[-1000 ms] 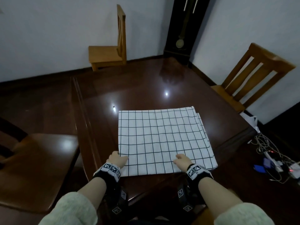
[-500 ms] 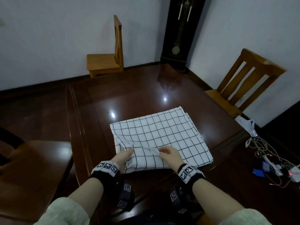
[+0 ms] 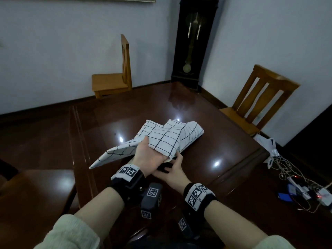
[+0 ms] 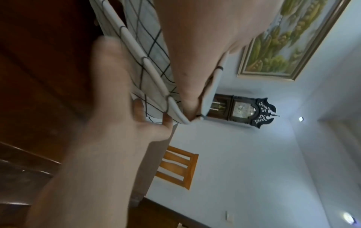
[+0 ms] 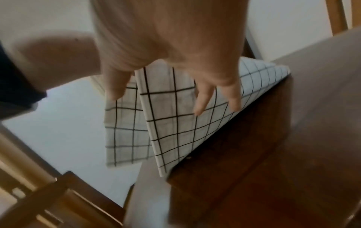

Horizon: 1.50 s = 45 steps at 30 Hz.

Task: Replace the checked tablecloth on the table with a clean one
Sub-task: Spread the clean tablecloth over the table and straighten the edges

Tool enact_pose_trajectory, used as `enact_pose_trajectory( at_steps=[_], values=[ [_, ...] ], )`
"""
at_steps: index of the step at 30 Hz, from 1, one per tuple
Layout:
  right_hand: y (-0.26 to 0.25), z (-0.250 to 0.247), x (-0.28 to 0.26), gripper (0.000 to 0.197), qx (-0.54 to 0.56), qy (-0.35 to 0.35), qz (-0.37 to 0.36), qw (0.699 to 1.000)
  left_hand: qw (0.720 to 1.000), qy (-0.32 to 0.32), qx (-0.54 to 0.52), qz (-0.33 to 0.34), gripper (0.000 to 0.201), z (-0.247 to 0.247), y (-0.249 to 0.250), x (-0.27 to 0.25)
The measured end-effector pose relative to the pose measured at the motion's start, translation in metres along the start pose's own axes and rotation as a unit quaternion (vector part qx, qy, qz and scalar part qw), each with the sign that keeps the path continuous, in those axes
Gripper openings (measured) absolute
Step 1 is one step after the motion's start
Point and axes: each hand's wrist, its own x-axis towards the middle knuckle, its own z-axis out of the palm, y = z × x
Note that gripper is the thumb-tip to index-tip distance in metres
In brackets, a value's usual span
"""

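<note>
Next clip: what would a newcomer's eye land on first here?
The white checked cloth, folded and half lifted off the glossy dark table near its front edge. The left hand grips the cloth's near edge, with the right hand just below it. Behind, a tall pendulum clock stands in the corner.

Home dining room, polished table [image 3: 206, 123], wooden chairs [image 3: 258, 103], grandfather clock [image 3: 194, 42]

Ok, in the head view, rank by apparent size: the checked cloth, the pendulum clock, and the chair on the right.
1. Checked cloth and pendulum clock: roughly alike; the cloth is nearer the camera, so unranked.
2. Right chair, cut partly by the table.
</note>
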Motion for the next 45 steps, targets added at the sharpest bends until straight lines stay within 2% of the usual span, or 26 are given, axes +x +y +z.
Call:
enact_pose_trajectory(
  at_steps=[2,4,5,8,9,10,11,12,13,14,15,18,20,24,26,27,29,31,33,34,36,38,39,41,43,45],
  values=[
    [-0.007,0.003,0.006,0.081,0.046,0.095,0.019,0.994,1.000,-0.009,-0.012,-0.011,0.051,0.003,0.001,-0.003],
    [-0.012,0.000,0.013,0.067,0.071,0.118,0.044,0.989,0.999,-0.002,-0.033,-0.011,0.051,0.007,0.003,-0.010],
    [-0.016,0.001,0.014,0.073,0.076,0.098,0.040,0.991,0.999,0.011,-0.030,-0.017,0.053,0.010,0.004,-0.013],
    [-0.018,0.014,0.017,0.114,0.015,0.040,0.000,0.999,0.998,0.002,-0.054,-0.024,0.070,0.016,0.004,-0.021],
    [-0.019,0.018,0.018,0.123,0.016,0.041,0.009,0.999,0.999,0.041,0.007,0.000,0.069,0.021,0.003,-0.023],
    [-0.021,0.022,0.020,0.124,0.056,0.048,0.034,0.997,0.998,0.049,0.034,0.029,0.064,0.022,0.002,-0.018],
    [-0.025,0.025,0.020,0.118,0.109,0.066,0.061,0.990,1.000,0.024,-0.003,0.015,0.060,0.025,0.001,-0.018],
    [-0.030,0.024,0.020,0.097,0.149,0.094,0.063,0.982,0.998,-0.017,-0.061,0.006,0.059,0.025,0.001,-0.015],
    [-0.038,0.021,0.020,0.060,0.133,0.139,0.059,0.980,0.997,-0.019,-0.072,0.012,0.058,0.029,0.001,-0.016],
    [-0.044,0.015,0.020,0.028,0.060,0.187,0.051,0.979,0.997,-0.022,-0.066,0.022,0.058,0.030,0.002,-0.017],
    [-0.043,0.007,0.022,0.018,-0.007,0.211,0.047,0.976,0.998,-0.017,-0.055,0.033,0.057,0.030,0.007,-0.018],
    [-0.043,-0.020,0.018,0.017,-0.145,0.205,0.066,0.966,0.995,-0.006,-0.044,0.086,0.053,0.027,0.028,-0.017],
    [-0.038,-0.037,0.021,0.014,-0.215,0.195,0.103,0.951,0.994,0.013,-0.019,0.109,0.051,0.025,0.041,-0.014],
    [-0.046,-0.071,0.031,0.014,-0.348,0.109,0.163,0.917,0.985,0.051,0.102,0.127,0.046,0.018,0.067,-0.003],
    [-0.071,-0.093,0.034,0.017,-0.385,0.114,0.153,0.903,0.965,0.088,0.199,0.143,0.040,0.023,0.084,0.001],
    [-0.088,-0.103,0.035,0.018,-0.408,0.133,0.135,0.893,0.943,0.115,0.275,0.151,0.039,0.027,0.091,0.003],
    [-0.122,-0.121,0.040,0.023,-0.445,0.210,0.067,0.868,0.869,0.169,0.420,0.201,0.045,0.038,0.105,0.007],
    [-0.152,-0.131,0.045,0.030,-0.439,0.301,-0.034,0.846,0.807,0.156,0.491,0.287,0.044,0.052,0.115,0.007],
    [-0.178,-0.137,0.047,0.029,-0.400,0.381,-0.172,0.816,0.772,0.127,0.512,0.356,0.031,0.070,0.123,0.002],
    [-0.189,-0.138,0.046,0.029,-0.378,0.406,-0.240,0.797,0.762,0.122,0.511,0.379,0.031,0.077,0.128,-0.002],
    [-0.202,-0.142,0.044,0.029,-0.351,0.434,-0.345,0.755,0.757,0.101,0.501,0.407,0.030,0.084,0.135,-0.004],
    [-0.197,-0.148,0.046,0.032,-0.352,0.442,-0.406,0.719,0.754,0.076,0.496,0.423,0.032,0.079,0.138,-0.002],
    [-0.191,-0.150,0.047,0.035,-0.358,0.433,-0.424,0.710,0.751,0.069,0.508,0.418,0.037,0.074,0.136,-0.001],
    [-0.170,-0.153,0.047,0.041,-0.389,0.398,-0.441,0.705,0.754,0.082,0.514,0.401,0.045,0.053,0.132,0.007],
    [-0.133,-0.150,0.043,0.041,-0.447,0.334,-0.436,0.706,0.779,0.111,0.484,0.382,0.056,0.021,0.125,0.018],
    [-0.085,-0.142,0.034,0.043,-0.488,0.213,-0.417,0.737,0.803,0.177,0.455,0.342,0.068,-0.021,0.119,0.029]
  ],
)
